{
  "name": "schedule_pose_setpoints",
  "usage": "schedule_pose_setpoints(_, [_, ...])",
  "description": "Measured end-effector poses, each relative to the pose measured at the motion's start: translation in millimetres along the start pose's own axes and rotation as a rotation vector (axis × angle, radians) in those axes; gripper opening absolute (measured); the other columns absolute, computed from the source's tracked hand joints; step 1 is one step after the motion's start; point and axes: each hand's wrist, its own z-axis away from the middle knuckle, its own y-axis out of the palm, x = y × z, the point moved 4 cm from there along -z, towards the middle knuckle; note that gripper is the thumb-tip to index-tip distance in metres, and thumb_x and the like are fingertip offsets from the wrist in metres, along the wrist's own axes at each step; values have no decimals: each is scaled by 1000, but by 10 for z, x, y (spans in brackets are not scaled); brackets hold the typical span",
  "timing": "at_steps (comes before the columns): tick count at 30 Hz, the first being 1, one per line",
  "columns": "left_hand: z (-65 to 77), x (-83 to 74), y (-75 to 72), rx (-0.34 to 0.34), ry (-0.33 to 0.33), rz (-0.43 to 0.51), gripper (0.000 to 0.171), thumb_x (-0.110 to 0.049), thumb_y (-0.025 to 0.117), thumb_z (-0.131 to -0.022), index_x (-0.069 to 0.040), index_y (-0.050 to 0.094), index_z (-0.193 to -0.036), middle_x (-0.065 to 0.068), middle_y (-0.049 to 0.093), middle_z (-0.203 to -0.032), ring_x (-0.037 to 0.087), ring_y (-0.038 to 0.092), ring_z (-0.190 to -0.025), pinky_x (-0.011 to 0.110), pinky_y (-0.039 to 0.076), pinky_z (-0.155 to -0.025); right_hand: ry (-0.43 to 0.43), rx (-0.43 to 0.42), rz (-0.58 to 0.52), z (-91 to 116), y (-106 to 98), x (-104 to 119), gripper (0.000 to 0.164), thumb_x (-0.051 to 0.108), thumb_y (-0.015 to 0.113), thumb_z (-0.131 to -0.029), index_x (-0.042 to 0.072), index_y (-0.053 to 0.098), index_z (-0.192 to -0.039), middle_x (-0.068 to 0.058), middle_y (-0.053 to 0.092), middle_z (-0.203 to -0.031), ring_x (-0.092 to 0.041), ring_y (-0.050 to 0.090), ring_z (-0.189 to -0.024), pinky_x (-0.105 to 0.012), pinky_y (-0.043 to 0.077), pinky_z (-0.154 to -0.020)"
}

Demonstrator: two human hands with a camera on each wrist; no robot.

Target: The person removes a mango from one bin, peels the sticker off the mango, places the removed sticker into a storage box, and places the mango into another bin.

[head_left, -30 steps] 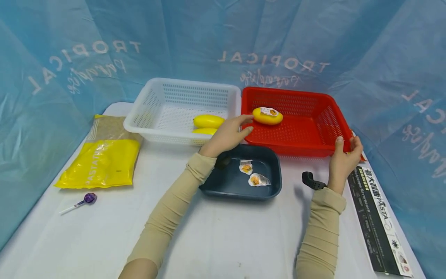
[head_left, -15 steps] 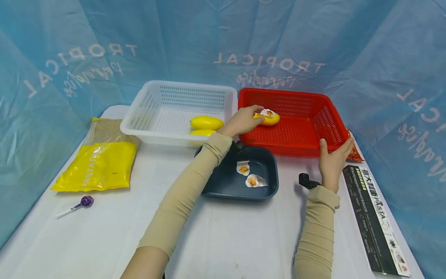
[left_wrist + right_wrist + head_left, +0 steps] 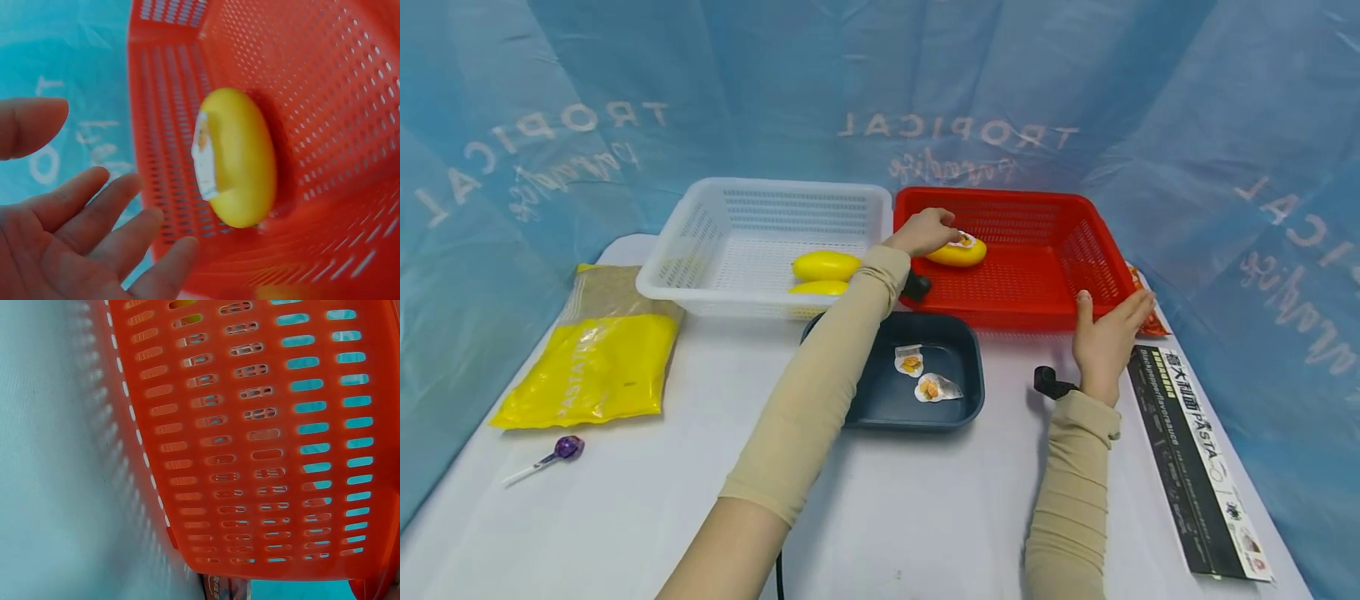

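In the red basket (image 3: 1030, 283) lies a yellow mango-like fruit (image 3: 240, 165) with a white picture label (image 3: 204, 159) stuck on its side. My left hand (image 3: 921, 232) reaches over the basket's left end, just above the fruit in the head view. The left wrist view shows its thumb and fingers (image 3: 122, 219) spread loosely, with a gap between them and the fruit. My right hand (image 3: 1107, 340) rests at the basket's front right corner, thumb raised and fingers extended along the rim. Hardly any of that hand appears in the right wrist view.
A white basket (image 3: 700, 302) with two yellow fruits (image 3: 826, 266) adjoins the red one. In front sits a dark tray (image 3: 917, 421) with two small labelled pieces (image 3: 937, 387). A yellow pasta bag (image 3: 595, 367) and lollipop (image 3: 568, 448) lie left, a black-and-white pasta box (image 3: 1195, 458) right.
The left hand has gone farther back and right, from the fruit's left end to above it. The right hand's fingers have straightened at the basket corner. The head view has shifted slightly.
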Motion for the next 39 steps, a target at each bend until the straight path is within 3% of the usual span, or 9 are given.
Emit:
schedule_pose_setpoints(5, [-74, 46, -8, -26, -15, 99, 56, -24, 54, -98, -13, 36, -150, 4, 37, -155, 20, 40, -138, 32, 39, -112, 0, 9, 15, 86, 24, 7, 92, 57, 37, -96, 5, -11, -154, -15, -14, -163, -34, -2, -151, -54, 19, -119])
schedule_pose_setpoints(13, [-196, -72, 101, -74, 47, 112, 54, -19, 60, -94, -17, 44, -146, 3, 44, -150, 19, 45, -133, 29, 44, -106, 41, 14, 21, 162, -29, 19, 93, 58, 38, -96, 6, -13, -154, -13, -17, -163, -31, -8, -151, -51, 18, -120])
schedule_pose_setpoints(18, [-268, 2, 110, -106, 69, 162, 50, -16, 63, -92, -17, 51, -141, 3, 50, -145, 20, 50, -127, 30, 48, -101, 29, 13, 18, 193, 33, 82, 93, 57, 40, -96, 4, -10, -154, -13, -15, -163, -31, -9, -151, -51, 17, -120])
schedule_pose_setpoints(24, [-423, 288, 67, -163, -11, 109, 47, -17, 67, -89, -18, 57, -135, 1, 56, -139, 21, 55, -118, 32, 51, -95, 59, 77, 12, 295, 192, 149, 94, 60, 39, -95, 8, -13, -154, -10, -18, -163, -33, -8, -151, -53, 20, -118])
schedule_pose_setpoints(29, [-491, 507, 104, -186, -102, 83, 46, -21, 69, -88, -25, 60, -132, -2, 56, -139, 19, 53, -121, 35, 47, -99, 66, 94, 20, 398, 237, 177, 95, 59, 41, -94, 11, -14, -154, -7, -19, -163, -32, -8, -152, -53, 23, -117])
schedule_pose_setpoints(35, [-488, 537, 68, -228, -130, 33, 42, -25, 68, -87, -26, 62, -129, -3, 56, -137, 20, 49, -123, 46, 34, -104, 72, 81, -10, 450, 217, 241, 95, 60, 41, -94, 13, -14, -154, -4, -20, -163, -31, -8, -152, -51, 20, -118])
schedule_pose_setpoints(39, [-442, 559, 86, -196, -170, 18, 43, -26, 69, -87, -25, 62, -129, -2, 57, -136, 23, 47, -124, 48, 32, -109, 89, 86, -16, 467, 194, 263, 94, 60, 41, -94, 14, -16, -154, -3, -21, -163, -30, -9, -152, -50, 20, -119])
